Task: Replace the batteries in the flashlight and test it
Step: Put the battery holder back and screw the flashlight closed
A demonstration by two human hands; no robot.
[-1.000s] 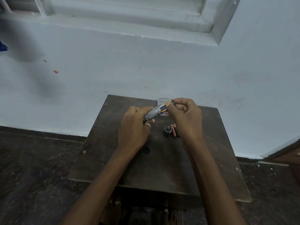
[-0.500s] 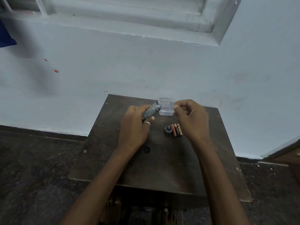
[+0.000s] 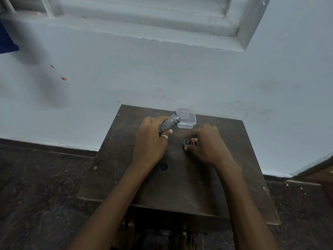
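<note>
Left hand (image 3: 149, 141) around tilted flashlight (image 3: 170, 121)

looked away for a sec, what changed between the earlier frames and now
The right hand left the open end of the flashlight, where it pinched a battery a second ago, and dropped to the batteries beside the cap; whether it grips one is unclear. The left hand still holds the flashlight; the cap and the container stayed put.
</note>
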